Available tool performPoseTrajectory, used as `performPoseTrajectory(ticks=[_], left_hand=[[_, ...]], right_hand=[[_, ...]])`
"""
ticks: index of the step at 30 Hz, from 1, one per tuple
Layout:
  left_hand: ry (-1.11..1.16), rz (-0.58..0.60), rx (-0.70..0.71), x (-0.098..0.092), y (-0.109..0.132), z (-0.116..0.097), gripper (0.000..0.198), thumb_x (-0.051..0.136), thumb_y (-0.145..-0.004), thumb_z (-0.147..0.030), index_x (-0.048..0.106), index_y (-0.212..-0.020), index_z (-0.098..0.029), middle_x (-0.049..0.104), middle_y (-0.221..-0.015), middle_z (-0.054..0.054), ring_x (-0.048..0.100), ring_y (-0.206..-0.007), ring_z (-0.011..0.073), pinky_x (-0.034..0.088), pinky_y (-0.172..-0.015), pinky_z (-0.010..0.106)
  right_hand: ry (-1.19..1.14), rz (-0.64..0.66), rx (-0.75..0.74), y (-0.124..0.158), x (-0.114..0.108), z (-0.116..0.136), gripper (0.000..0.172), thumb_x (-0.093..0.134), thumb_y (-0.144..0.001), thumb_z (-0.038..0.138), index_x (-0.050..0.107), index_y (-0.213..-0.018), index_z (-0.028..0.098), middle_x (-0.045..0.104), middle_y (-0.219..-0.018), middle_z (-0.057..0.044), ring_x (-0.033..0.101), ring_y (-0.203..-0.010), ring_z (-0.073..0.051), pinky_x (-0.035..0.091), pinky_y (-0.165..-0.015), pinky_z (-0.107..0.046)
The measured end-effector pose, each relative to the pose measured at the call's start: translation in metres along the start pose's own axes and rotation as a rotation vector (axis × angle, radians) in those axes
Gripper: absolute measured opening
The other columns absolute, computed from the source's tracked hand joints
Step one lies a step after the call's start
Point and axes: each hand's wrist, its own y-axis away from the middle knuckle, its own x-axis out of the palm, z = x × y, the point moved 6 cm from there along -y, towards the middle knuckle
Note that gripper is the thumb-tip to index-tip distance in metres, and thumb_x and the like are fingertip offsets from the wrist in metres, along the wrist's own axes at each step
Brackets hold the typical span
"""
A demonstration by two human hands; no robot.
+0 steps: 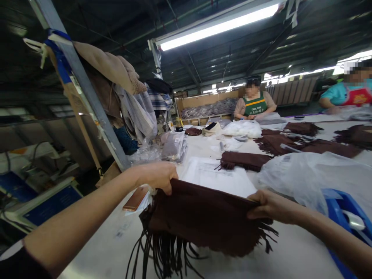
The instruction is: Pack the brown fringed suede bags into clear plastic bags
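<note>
A dark brown fringed cloth, folded into a wide band, is held up over the white table. Its upper left corner is pinched in my left hand. At the upper right corner my right hand grips the edge between thumb and fingers. Long fringe strands hang from the cloth's left side, and shorter ones stick out at the right. Just beyond it lies a white printed sheet, with another folded brown fringed piece behind.
A phone lies left of the cloth. Plastic bags and a blue tape dispenser are at the right. Packed grey bundles stand near a metal post. Two people work across the table, near more brown pieces.
</note>
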Motion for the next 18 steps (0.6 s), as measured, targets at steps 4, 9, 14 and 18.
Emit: performPoseTrajectory(ticks=[4,9,14,18], left_hand=[[-0.165,-0.154,-0.111,0.019,-0.013,0.021,0.011,0.066,-0.07,-0.025,0.071,-0.078,-0.019,0.067,-0.067,0.003,0.062,-0.067,0.0196,0.037,-0.052,0.025],[-0.369,-0.446,-0.143,0.019,-0.007,0.025,0.027,0.04,-0.087,-0.01,0.063,-0.1,-0.012,0.066,-0.086,0.013,0.062,-0.082,0.0256,0.04,-0.073,0.038],[-0.676,-0.913,-0.033,0.077,0.008,-0.011,0.033,0.039,-0.084,-0.003,0.055,-0.113,-0.005,0.059,-0.069,0.006,0.057,-0.062,0.0194,0.041,-0.06,0.033],[-0.552,-0.985,0.083,0.183,0.004,-0.051,0.033,0.035,-0.084,-0.002,0.057,-0.108,-0.006,0.057,-0.067,0.004,0.053,-0.058,0.0155,0.043,-0.063,0.032]], right_hand=[[0.305,-0.135,0.024,-0.006,-0.024,0.021,0.015,0.06,-0.066,0.029,0.056,-0.058,0.019,0.045,-0.051,0.004,0.042,-0.052,-0.011,0.028,-0.05,-0.024],[0.666,-0.457,0.046,0.007,-0.06,0.048,0.021,0.044,-0.079,0.014,0.065,-0.081,0.017,0.062,-0.076,-0.007,0.057,-0.072,-0.021,0.035,-0.061,-0.03],[1.088,-0.908,-0.33,0.041,0.002,0.026,0.041,0.035,-0.079,0.0,0.062,-0.107,0.013,0.067,-0.095,-0.011,0.062,-0.08,-0.02,0.045,-0.067,-0.029],[1.168,-1.002,-0.452,0.06,0.102,-0.034,0.044,0.032,-0.08,-0.004,0.06,-0.109,0.013,0.069,-0.098,-0.008,0.061,-0.088,-0.017,0.045,-0.077,-0.029]])
